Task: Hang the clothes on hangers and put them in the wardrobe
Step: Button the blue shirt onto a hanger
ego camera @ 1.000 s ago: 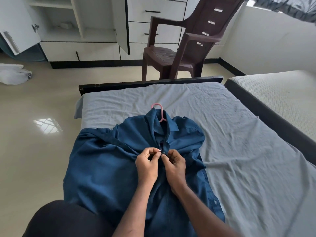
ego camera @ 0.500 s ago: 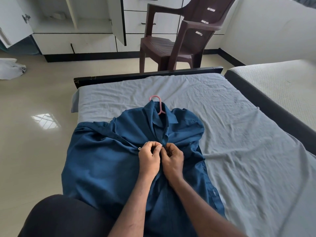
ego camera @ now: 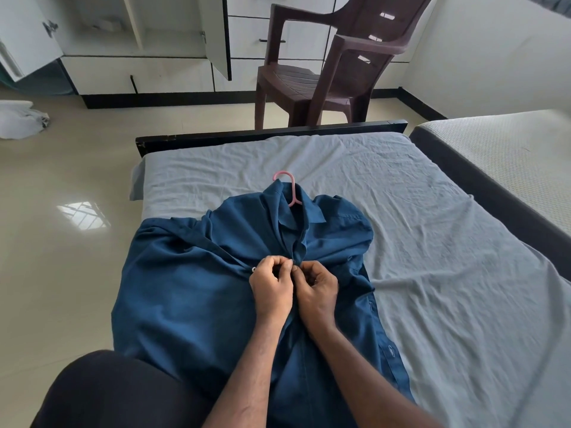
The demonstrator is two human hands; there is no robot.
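I see the blue shirt (ego camera: 197, 291) lying front-up on the bed (ego camera: 432, 242), its lower part spilling off the near-left edge toward me. The pink hanger (ego camera: 290, 188) is already inside it: only the hook and neck show, poking out of the collar and pointing away from me toward the wardrobe (ego camera: 148, 50). So the threading step looks done. Both hands sit together at the placket, a little below the collar. My left hand (ego camera: 272, 288) has a narrow grip, fingers curled and pinching the left edge of the front; my right hand (ego camera: 318, 288) pinches the opposite edge just beside it, fingertips nearly touching. I judge I am fastening a button near the top so the shirt stays on the hanger. Whether the button is through its hole I cannot tell, since the fingers cover it. A small pale button (ego camera: 253, 269) shows on the fabric just left of my left hand. Below my hands the front looks unfastened. What is left, as I read it: finish this button, lift the shirt by the hook, and carry it past the chair (ego camera: 324, 72) to the wardrobe, whose door (ego camera: 216, 35) stands open. No other garment is on the bed.
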